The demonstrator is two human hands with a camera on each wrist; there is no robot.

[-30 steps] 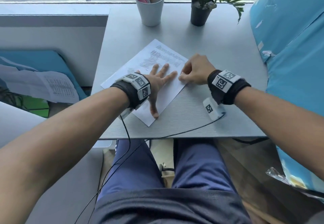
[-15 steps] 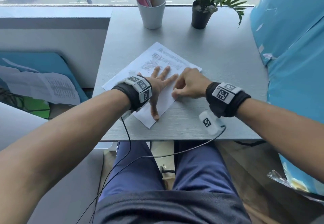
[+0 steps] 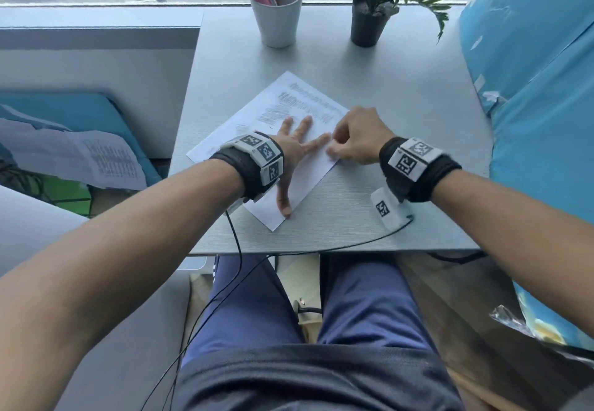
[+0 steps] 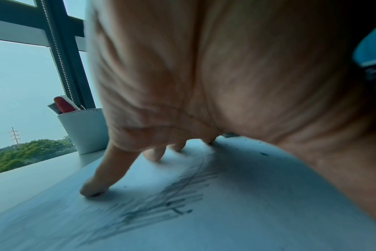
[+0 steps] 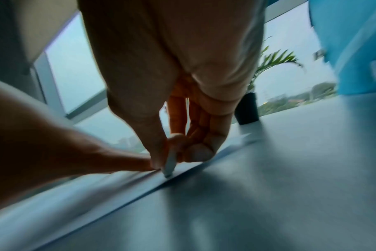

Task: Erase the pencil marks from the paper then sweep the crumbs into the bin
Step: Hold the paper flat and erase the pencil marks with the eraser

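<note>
A white sheet of paper (image 3: 308, 166) lies at an angle on the grey table (image 3: 401, 95), with dark pencil scribbles (image 4: 172, 198) across it. My left hand (image 3: 295, 143) presses flat on the sheet, fingers spread and straight. My right hand (image 3: 350, 143) sits at the sheet's right edge and pinches a small white eraser (image 5: 169, 165) between thumb and fingers, its tip on the paper beside my left forefinger. A few dark crumbs (image 4: 263, 154) lie on the paper. No bin is in view.
A white cup of pens (image 3: 278, 12) and a potted plant (image 3: 369, 18) stand at the table's far edge by the window. A blue wrapped bulk (image 3: 540, 89) lines the right side. Loose printed papers (image 3: 96, 159) lie low on the left. Cables hang off the near edge.
My right hand with the eraser has shifted along the paper's right edge, back and forth beside my left forefinger. My left hand stays pressed on the sheet.
</note>
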